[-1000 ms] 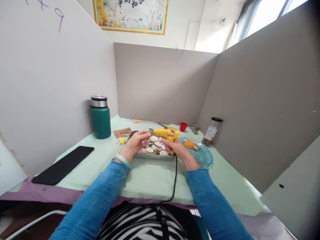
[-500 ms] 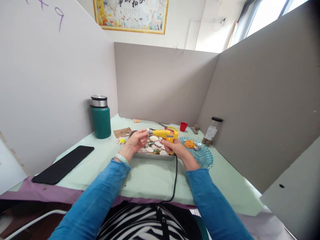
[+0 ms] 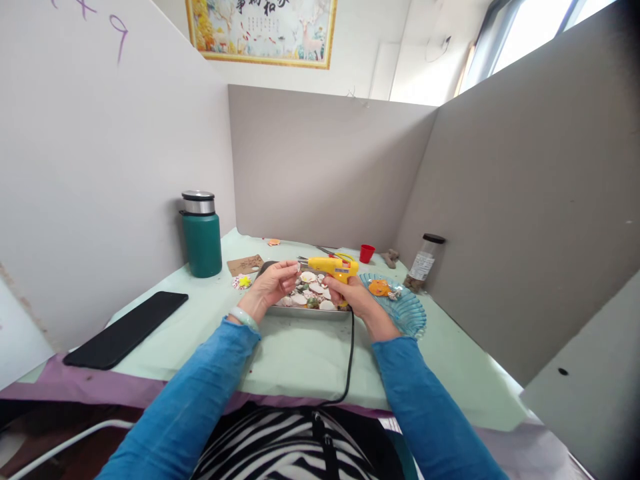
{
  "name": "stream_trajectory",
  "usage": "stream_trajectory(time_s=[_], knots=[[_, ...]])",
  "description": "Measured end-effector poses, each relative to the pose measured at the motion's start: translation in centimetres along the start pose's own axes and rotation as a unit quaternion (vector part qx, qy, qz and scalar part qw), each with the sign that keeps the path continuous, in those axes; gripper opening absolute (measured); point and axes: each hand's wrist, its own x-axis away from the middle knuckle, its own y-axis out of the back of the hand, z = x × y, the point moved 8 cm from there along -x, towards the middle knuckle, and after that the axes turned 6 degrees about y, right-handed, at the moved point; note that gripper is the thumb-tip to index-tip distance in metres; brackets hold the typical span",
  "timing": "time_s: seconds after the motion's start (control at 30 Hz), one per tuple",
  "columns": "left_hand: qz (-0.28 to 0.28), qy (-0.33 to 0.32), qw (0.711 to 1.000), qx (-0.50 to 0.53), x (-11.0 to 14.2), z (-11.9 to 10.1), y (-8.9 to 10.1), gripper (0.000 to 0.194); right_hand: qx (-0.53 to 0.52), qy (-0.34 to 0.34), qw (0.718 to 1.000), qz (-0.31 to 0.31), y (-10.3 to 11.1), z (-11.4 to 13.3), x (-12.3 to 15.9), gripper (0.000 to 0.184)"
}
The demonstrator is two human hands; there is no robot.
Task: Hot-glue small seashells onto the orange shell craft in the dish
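Note:
A yellow glue gun (image 3: 333,267) is gripped in my right hand (image 3: 356,297), its nozzle pointing left and its black cord (image 3: 351,357) hanging to the table edge. My left hand (image 3: 273,285) pinches a small pale piece (image 3: 299,267), perhaps a shell, close to the nozzle tip. Whether the tip touches the piece I cannot tell. Under both hands lies a metal tray (image 3: 310,313) filled with seashells (image 3: 316,288), mostly white, partly hidden by my hands.
A blue glass plate (image 3: 415,313) with an orange piece (image 3: 380,288) is at the right. Behind it stand a red cup (image 3: 367,253) and a dark-lidded jar (image 3: 424,263). Left are a green bottle (image 3: 202,240), a black phone-like slab (image 3: 127,330) and brown card (image 3: 245,265). Grey partitions surround the table.
The glue gun has shifted slightly right and up, and its nozzle has drawn a little away from the piece in my left hand. My left hand has turned slightly.

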Motion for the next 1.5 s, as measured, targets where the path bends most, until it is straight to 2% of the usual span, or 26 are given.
stream_trajectory(time_s=[0.43, 0.7, 0.87, 1.17, 1.5], knots=[[0.01, -0.003, 0.999, 0.037, -0.07, -0.21, 0.11, 0.024, 0.015, 0.012, 0.999, 0.026, -0.4, 0.61, 0.22, 0.047], [0.02, 0.029, 0.999, 0.03, -0.13, 0.3, 0.01, 0.02, 0.015, 0.021, 0.999, 0.03, -0.41, 0.42, 0.13, 0.045], [0.042, 0.048, 0.998, 0.017, -0.1, 0.69, -0.32, 0.02, 0.007, 0.02, 1.0, 0.01, -0.09, 0.35, 0.06, 0.046], [-0.002, 0.038, 0.999, 0.04, 0.05, 0.3, 0.0, 0.016, 0.031, 0.026, 0.999, 0.031, -0.36, 0.75, 0.24, 0.045], [0.013, 0.048, 0.997, 0.058, 0.33, 0.33, -0.4, 0.012, 0.005, 0.018, 1.0, 0.013, -0.13, 0.33, 0.06, 0.046]])
